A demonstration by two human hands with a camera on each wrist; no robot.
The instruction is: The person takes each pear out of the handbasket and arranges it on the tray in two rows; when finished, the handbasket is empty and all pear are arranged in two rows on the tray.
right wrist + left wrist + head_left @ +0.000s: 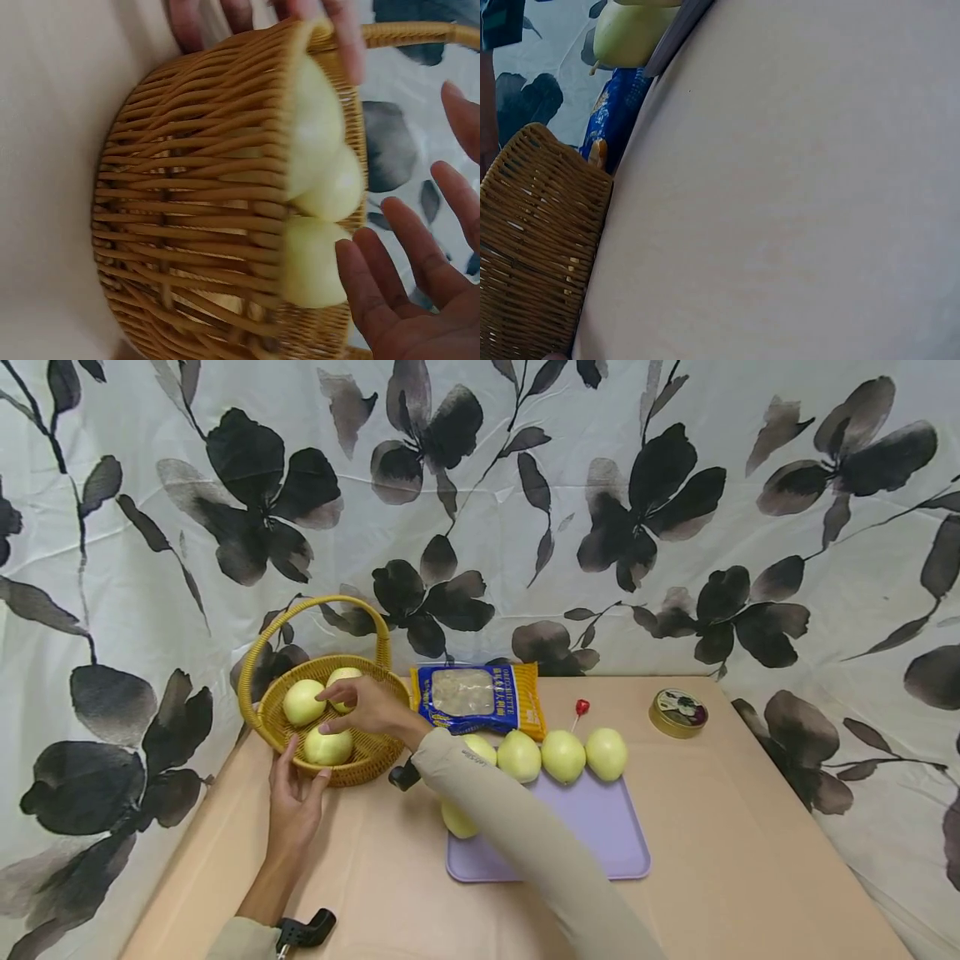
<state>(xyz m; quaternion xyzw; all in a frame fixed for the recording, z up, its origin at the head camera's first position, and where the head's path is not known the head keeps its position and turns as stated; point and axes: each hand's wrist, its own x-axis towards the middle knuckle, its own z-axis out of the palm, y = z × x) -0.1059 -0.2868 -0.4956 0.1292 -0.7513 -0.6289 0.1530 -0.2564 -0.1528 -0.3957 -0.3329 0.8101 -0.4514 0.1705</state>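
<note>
A yellow-brown wicker basket (363,768) with a tall arched handle stands at the left of the table. Three pale green, pear-like fruits (303,702) lie inside it. My left hand (296,802) grips the basket's near left rim; in the right wrist view its fingers (345,37) reach over the edge. Above the basket hovers my right hand (367,706), fingers parted and holding nothing; in the right wrist view these fingers (409,232) are spread beside the fruits. More such fruits (562,757) sit on a lilac tray (600,835), partly hidden behind the right sleeve.
Behind the tray lies a blue and yellow food packet (480,697). A red lollipop (582,707) is near its right end. Farther right stands a round gold tin (678,713). A floral cloth (525,527) hangs along the table's back edge.
</note>
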